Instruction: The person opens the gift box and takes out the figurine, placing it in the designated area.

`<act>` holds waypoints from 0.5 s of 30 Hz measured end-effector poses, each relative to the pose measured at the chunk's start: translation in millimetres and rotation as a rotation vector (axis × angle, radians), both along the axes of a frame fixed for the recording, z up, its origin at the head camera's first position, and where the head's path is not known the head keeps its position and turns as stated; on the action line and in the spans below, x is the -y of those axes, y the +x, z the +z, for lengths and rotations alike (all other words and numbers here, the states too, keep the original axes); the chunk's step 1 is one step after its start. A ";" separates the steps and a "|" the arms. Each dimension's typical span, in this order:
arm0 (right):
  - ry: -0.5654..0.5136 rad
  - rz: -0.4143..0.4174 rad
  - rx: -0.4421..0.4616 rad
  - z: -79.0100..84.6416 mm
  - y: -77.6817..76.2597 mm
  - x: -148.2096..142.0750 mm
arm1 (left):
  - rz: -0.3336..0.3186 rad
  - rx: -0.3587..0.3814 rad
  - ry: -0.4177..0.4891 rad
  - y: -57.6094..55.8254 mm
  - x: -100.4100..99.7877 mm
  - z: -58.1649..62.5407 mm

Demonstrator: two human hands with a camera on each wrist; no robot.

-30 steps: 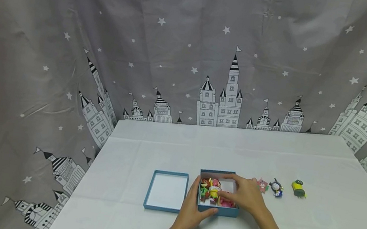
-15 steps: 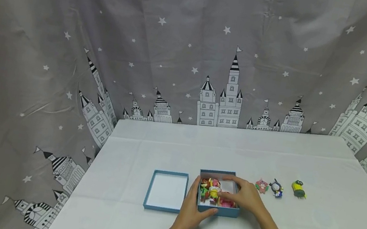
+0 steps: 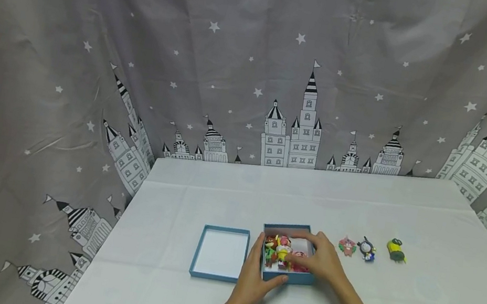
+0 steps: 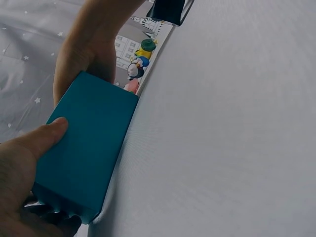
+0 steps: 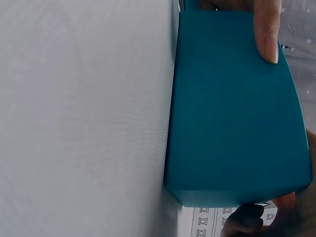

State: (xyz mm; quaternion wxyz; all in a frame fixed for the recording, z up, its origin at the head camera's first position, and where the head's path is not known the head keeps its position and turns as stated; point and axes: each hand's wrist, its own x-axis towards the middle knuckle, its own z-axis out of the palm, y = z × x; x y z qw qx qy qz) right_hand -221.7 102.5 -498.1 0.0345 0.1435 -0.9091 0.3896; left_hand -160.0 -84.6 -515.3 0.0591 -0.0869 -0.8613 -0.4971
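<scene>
A blue box [image 3: 299, 279], its inside white, stands on the table between both hands. My left hand [image 3: 252, 281] grips its front left corner, the thumb on the front wall and the fingers along the left side. My right hand [image 3: 324, 259] reaches over the right wall, thumb and forefinger spread above the inside and other fingers close against the outer right side. Several toy figures lie inside: a brown-and-green one [image 3: 270, 254], a yellow one [image 3: 282, 254] near the right thumb, and a pink one [image 3: 299, 263] partly hidden by that hand.
A shallow blue tray or lid [image 3: 215, 277] lies left of the box. Right of it lie a pink star figure [image 3: 347, 246], a blue-and-white figure [image 3: 366, 249] and a yellow-and-green figure [image 3: 396, 250]. A grey curtain [image 3: 238, 66] with stars and castles hangs behind.
In the last half second the box has shifted slightly left and back, with both hands staying on it. The right forearm has moved slightly left with it.
</scene>
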 end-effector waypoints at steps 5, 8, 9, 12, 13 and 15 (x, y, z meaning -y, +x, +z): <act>-0.002 0.009 0.023 -1.4 -0.6 2.2 | 0.006 -0.006 -0.019 0.3 -1.1 0.2; 0.005 0.008 0.047 -1.4 -1.1 3.2 | 0.011 -0.011 -0.032 0.4 -1.7 0.5; 0.011 0.009 0.055 -0.6 -1.0 3.7 | 0.012 -0.010 -0.033 0.4 -1.9 0.6; 0.021 0.018 0.072 1.4 -1.1 5.0 | 0.019 -0.001 -0.037 0.5 -2.5 0.3; 0.023 0.022 0.072 2.4 -0.8 5.1 | 0.022 0.003 -0.039 0.5 -3.0 0.1; 0.037 0.028 0.063 4.2 0.0 5.5 | 0.025 0.006 -0.044 0.4 -4.0 -0.4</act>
